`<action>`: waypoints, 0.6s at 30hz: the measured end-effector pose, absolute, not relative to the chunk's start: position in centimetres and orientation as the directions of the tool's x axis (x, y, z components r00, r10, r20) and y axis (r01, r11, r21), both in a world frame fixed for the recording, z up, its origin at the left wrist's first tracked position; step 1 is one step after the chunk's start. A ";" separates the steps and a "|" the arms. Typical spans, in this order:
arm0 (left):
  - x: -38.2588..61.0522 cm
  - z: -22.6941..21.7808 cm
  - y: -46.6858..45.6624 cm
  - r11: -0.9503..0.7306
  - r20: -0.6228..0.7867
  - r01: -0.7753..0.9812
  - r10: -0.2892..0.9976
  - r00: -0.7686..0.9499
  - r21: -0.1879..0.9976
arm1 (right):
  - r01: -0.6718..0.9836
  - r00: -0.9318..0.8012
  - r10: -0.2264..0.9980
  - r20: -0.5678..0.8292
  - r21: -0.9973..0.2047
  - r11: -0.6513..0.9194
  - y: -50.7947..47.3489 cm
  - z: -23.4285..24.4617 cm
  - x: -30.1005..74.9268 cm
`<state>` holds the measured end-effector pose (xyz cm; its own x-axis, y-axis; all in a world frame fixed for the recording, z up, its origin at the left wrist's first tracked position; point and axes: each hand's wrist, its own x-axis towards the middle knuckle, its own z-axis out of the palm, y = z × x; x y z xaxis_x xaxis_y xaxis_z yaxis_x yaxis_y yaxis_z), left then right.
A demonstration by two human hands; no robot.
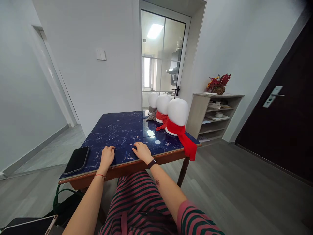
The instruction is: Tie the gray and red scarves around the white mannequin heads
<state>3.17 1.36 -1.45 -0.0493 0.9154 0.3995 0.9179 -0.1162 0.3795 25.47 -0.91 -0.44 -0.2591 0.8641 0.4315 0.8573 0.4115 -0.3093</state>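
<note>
My left hand [107, 156] and my right hand [142, 151] lie palm down on the near edge of a dark blue marble-patterned table [117, 130], fingers flat and holding nothing. A black phone [77, 159] lies face up to the left of my left hand. At the table's far right stand three white mannequin heads in a row: the nearest [177, 112] wears a red scarf [186, 142] that hangs over the table edge, the middle one [162, 104] has a red scarf too, and the farthest [153, 100] has a brownish one.
A low open shelf unit [215, 114] with a basket of red flowers [217, 84] stands by the right wall. A dark door [286, 107] is at right, a glass door [162, 55] behind the table. A bag [66, 205] and another device [29, 225] lie at lower left.
</note>
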 end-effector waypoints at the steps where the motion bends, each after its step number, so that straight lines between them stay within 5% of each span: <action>1: 3.2 -1.5 1.4 -0.114 0.398 0.918 0.916 -0.051 0.379 | 0.857 -0.258 0.864 0.432 -0.311 0.411 -0.9 -0.4 25.5; 18: 3.2 -1.2 1.3 -0.099 0.371 0.921 0.927 -0.051 0.376 | 0.857 -0.251 0.864 0.437 -0.315 0.408 -0.9 -0.5 25.4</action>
<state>3.24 1.33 -1.16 -0.0511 0.9273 0.3707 0.9214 -0.0994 0.3758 25.41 -0.87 -0.52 -0.2506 0.8640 0.4366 0.8573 0.4076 -0.3145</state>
